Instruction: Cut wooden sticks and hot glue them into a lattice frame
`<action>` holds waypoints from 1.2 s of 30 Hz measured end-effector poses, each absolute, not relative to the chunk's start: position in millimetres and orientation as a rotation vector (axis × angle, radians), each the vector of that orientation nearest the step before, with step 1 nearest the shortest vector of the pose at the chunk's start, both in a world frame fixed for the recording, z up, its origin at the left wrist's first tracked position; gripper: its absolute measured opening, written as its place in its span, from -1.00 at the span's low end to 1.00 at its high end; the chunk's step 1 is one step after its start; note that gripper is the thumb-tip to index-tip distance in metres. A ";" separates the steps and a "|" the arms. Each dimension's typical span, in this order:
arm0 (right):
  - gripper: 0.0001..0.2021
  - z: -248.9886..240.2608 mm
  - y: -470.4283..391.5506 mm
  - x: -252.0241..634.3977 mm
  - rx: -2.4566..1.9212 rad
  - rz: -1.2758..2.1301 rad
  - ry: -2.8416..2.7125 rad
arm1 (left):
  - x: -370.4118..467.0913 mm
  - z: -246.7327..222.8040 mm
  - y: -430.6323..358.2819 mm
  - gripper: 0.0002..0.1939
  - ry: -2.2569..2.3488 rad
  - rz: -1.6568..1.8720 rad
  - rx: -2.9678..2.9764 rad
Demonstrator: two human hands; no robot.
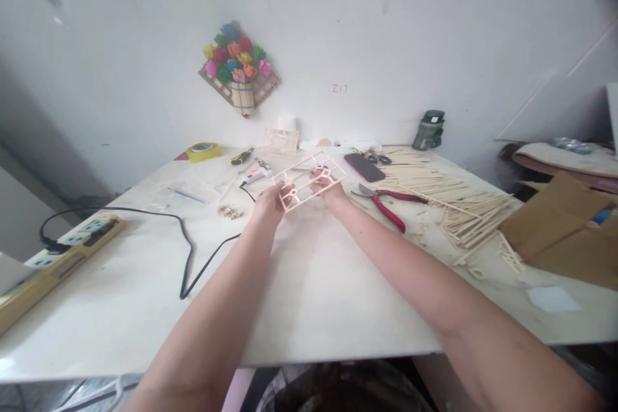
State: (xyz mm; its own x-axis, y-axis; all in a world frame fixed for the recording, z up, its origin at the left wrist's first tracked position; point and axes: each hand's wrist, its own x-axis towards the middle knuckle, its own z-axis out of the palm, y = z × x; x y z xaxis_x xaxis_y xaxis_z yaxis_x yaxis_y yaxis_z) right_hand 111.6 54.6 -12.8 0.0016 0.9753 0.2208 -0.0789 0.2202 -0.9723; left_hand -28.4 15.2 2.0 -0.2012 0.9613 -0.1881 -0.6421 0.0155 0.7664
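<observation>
Head view, over a pale work table [309,296]: a person holds up a flat lattice frame [309,180] of thin, light-coloured wooden sticks, its bars forming rectangular cells, tilted and raised just above the tabletop; the left hand [270,201] grips the frame's near left corner, fingers curled onto the sticks; the right hand [328,188] is closed on the frame's near edge towards the right, fingers showing through the open cells; both bare forearms stretch out from the bottom of the picture, so the frame sits at the far end of the reach, between the two hands.

Just right of the right hand lie red-handled pliers [386,201], smooth and glossy; beyond them a loose heap of straight wooden sticks [449,196] spreads across the table's right side; a dark phone [364,167] lies flat behind the frame; a white glue gun [257,172] rests to the left, its black cord [188,251] snaking towards a yellowish power strip [62,251] at the table's left edge; a yellow tape roll [203,151] sits near the wall; a stick panel of coloured paper flowers [239,71] hangs above; brown cardboard [564,232] lies at far right.
</observation>
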 end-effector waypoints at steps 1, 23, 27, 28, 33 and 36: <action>-0.73 -12.6 53.2 111.0 -0.988 1.107 -1.269 | -28.0 3.3 14.7 -0.96 0.893 1.544 0.474; -0.69 -8.3 26.6 58.6 -1.190 0.213 -2.453 | -35.5 19.0 8.4 -0.94 0.711 1.721 0.360; -0.67 -6.4 25.9 65.5 -1.165 0.118 -2.504 | -34.3 19.2 8.2 -0.95 0.706 1.726 0.361; -0.68 -6.2 27.9 72.0 -1.152 0.082 -2.515 | -34.2 19.5 8.1 -0.95 0.704 1.734 0.357; -0.68 -8.7 48.5 132.4 -1.244 -0.081 -2.368 | -31.5 19.5 7.5 -0.94 0.702 1.728 0.361; -0.68 -13.2 58.7 169.2 -1.384 -0.070 -2.294 | -25.8 16.2 7.2 -0.94 0.711 1.691 0.365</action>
